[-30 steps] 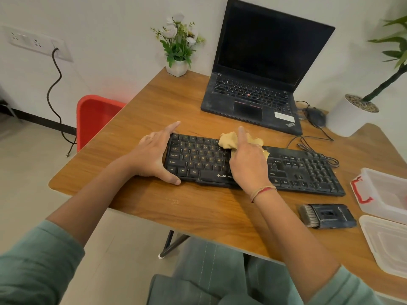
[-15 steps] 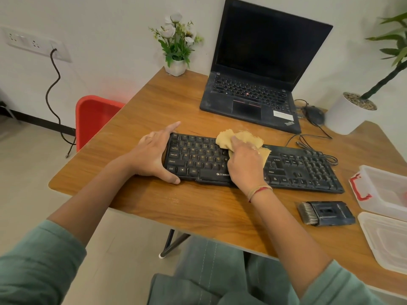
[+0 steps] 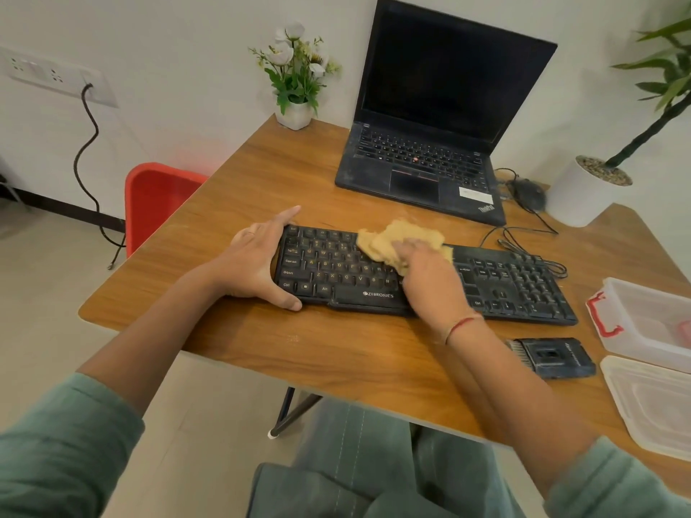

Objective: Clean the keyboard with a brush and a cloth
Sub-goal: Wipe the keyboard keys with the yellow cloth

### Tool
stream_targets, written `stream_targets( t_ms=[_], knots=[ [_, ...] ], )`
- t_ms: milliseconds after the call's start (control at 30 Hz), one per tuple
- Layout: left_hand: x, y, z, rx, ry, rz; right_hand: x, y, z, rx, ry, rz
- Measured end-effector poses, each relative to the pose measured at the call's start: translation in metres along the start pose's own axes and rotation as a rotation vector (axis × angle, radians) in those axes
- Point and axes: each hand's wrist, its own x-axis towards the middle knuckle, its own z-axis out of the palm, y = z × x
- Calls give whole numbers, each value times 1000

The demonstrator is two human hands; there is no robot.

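Keyboard (image 3: pixel 504 282): I see a black Zebronics keyboard lying flat on the wooden table (image 3: pixel 336 349), near its front edge.
Left hand (image 3: pixel 254 263): it grips the keyboard's left end. The thumb is hooked on the near edge and the index finger reaches along the far edge, so the span is wide.
Right hand (image 3: pixel 430 278): it sits over the middle of the keyboard, fingers bent over the cloth and holding it down on the keys. Blur hides the fingertips from me.
Cloth (image 3: pixel 396 241): tan and bunched, on the letter keys and the keyboard's far edge, partly under the right hand.
Brush (image 3: pixel 553 358): dark and flat, on the table just in front of the keyboard's right end, untouched.
Laptop (image 3: pixel 430 170): open with a dark screen, behind the keyboard.
Mouse (image 3: pixel 529 194): behind the keyboard's right end.
Container (image 3: pixel 643 323): clear plastic with 1 red latch showing, right of the keyboard; its lid (image 3: pixel 654 401) lies nearer me.
Flower pot (image 3: pixel 295 114): well behind the keyboard's left end.
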Motion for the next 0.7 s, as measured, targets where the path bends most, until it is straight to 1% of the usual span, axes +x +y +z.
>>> stream_targets(
  t_ms=[33, 100, 200, 267, 300, 333, 433, 467, 500, 567, 700],
  knots=[
    [0, 0, 0, 0, -1, -2, 6, 4, 0, 6, -3, 53],
    [-1, 0, 1, 4, -1, -4, 7, -8, 5, 61, -46, 67],
    [0, -1, 0, 7, -9, -11, -16, -35, 15, 115, -87, -79],
    [-1, -1, 0, 9, -10, -14, -30, -37, 13, 80, -83, -176],
    [-1, -1, 0, 8, -10, -13, -30, -29, 9, 64, -70, -180],
    [0, -1, -1, 8, -8, -11, -25, -16, 6, 49, -50, -141],
    [0, -1, 0, 14, -7, -13, -1, 26, -3, 77, -16, 118],
    [0, -1, 0, 15, -11, -16, 5, 32, -4, 120, -14, 171],
    [1, -1, 0, 18, -12, -17, 9, 30, -1, 159, -18, 179],
    [2, -1, 1, 26, -12, -18, 7, 10, 9, 187, -48, 105],
    [1, -1, 0, 20, -12, -25, -24, -40, 16, 163, -76, -176]
  ],
)
